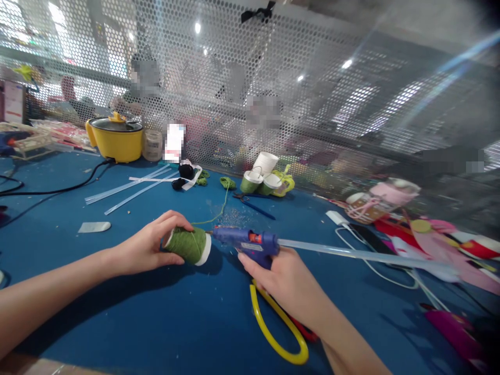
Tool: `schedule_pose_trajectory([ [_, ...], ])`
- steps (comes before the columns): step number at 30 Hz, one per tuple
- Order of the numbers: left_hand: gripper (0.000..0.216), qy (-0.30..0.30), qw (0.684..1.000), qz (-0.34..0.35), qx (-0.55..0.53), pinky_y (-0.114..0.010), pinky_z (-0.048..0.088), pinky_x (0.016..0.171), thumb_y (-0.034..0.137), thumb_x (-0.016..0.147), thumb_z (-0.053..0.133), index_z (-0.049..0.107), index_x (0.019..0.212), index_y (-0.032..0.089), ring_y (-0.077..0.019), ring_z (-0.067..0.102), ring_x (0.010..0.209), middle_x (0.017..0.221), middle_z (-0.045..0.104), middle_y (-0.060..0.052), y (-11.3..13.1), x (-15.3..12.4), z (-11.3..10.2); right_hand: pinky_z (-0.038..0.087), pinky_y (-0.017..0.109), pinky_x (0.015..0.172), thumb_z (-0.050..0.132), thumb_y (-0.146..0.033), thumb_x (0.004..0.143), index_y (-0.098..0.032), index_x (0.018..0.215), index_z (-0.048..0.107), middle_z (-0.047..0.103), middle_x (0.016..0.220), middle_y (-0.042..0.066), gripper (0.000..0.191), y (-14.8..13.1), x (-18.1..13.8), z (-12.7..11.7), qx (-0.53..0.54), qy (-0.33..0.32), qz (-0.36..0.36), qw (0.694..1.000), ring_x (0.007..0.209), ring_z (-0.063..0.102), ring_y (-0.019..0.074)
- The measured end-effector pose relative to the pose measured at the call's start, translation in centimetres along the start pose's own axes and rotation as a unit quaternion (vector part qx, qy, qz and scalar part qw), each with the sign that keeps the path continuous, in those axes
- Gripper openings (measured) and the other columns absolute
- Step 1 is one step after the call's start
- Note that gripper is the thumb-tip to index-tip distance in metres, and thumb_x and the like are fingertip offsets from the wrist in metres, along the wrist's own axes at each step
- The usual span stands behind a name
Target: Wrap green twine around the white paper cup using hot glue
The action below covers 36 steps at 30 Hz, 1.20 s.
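Toward the desk's (128, 323) near edge, a pair of scissors with yellow handles (302, 357) lies partly under the right forearm. The right hand (287, 276) has its fingers wrapped around the grip of a blue glue gun (234, 238); a long clear glue stick (351, 252) juts from its back toward the right edge. The left hand (152, 247) grips a green yarn-wrapped cup (189, 246) around its left end, over the middle of the desk. The cup is tipped on its side, white rim toward the right edge. The gun's nozzle is at the yarn by that rim; whether they touch, I cannot tell.

Toward the left edge lies a flat pale strip (94, 227). Farther back, a green strand (224, 205) leads to a small bundle of green yarn (227, 182), with blue-handled pliers (258, 207) just beside it. Clear glue sticks (117, 194) lie near a white ribbon (193, 179) and black yarn balls (186, 171). At the far edge, a white cup (266, 163) sits atop two green-wrapped ones (250, 182); toward the far left corner, a yellow pot (119, 146) stands beside a jar (152, 145).
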<state>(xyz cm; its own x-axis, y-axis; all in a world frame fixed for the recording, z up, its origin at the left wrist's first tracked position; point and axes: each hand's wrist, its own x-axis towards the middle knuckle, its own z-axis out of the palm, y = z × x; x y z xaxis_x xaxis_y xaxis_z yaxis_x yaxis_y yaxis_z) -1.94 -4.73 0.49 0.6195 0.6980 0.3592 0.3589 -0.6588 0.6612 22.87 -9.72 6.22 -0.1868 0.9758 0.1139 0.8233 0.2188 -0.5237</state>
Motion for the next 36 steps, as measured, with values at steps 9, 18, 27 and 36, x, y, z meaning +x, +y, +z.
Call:
schedule_pose_trajectory([
  [9, 0.040, 0.030, 0.997, -0.067, -0.037, -0.033, 0.043, 0.081, 0.025, 0.070, 0.066, 0.048, 0.106, 0.023, -0.0203, 0.052, 0.094, 0.104, 0.050, -0.004, -0.28, 0.12, 0.26, 0.037, 0.025, 0.039, 0.050, -0.033, 0.081, -0.019, 0.076, 0.061, 0.047, 0.036, -0.006, 0.019, -0.06, -0.31, -0.12, 0.009, -0.019, -0.001, 1.000, 0.032, 0.041, 0.0125],
  [18, 0.046, 0.024, 0.980, -0.149, -0.132, -0.035, 0.047, 0.076, 0.030, 0.067, 0.068, 0.046, 0.108, 0.022, -0.0218, 0.057, 0.089, 0.103, 0.056, -0.005, -0.78, 0.07, 0.41, 0.043, 0.025, 0.046, 0.049, -0.032, 0.081, -0.021, 0.057, 0.054, 0.050, 0.039, -0.004, 0.027, -0.56, -0.80, -0.17, 0.010, -0.024, -0.010, 1.000, 0.043, 0.052, 0.0148],
  [27, 0.047, 0.029, 0.981, -0.153, -0.115, -0.034, 0.048, 0.073, 0.032, 0.066, 0.068, 0.046, 0.107, 0.021, -0.0214, 0.058, 0.085, 0.098, 0.058, -0.005, -0.80, 0.26, 0.34, 0.040, 0.022, 0.043, 0.049, -0.033, 0.081, -0.021, 0.053, 0.049, 0.050, 0.041, -0.004, 0.030, -0.54, -0.83, -0.29, 0.006, -0.045, -0.011, 0.999, 0.037, 0.047, 0.0111],
  [36, 0.042, 0.022, 0.996, -0.082, -0.033, -0.032, 0.046, 0.072, 0.024, 0.069, 0.065, 0.045, 0.106, 0.022, -0.0191, 0.053, 0.086, 0.101, 0.047, -0.004, -0.24, 0.00, 0.25, 0.040, 0.026, 0.044, 0.049, -0.030, 0.081, -0.019, 0.082, 0.063, 0.050, 0.038, -0.006, 0.018, -0.39, -0.53, -0.17, 0.005, -0.025, -0.011, 1.000, 0.035, 0.046, 0.0142],
])
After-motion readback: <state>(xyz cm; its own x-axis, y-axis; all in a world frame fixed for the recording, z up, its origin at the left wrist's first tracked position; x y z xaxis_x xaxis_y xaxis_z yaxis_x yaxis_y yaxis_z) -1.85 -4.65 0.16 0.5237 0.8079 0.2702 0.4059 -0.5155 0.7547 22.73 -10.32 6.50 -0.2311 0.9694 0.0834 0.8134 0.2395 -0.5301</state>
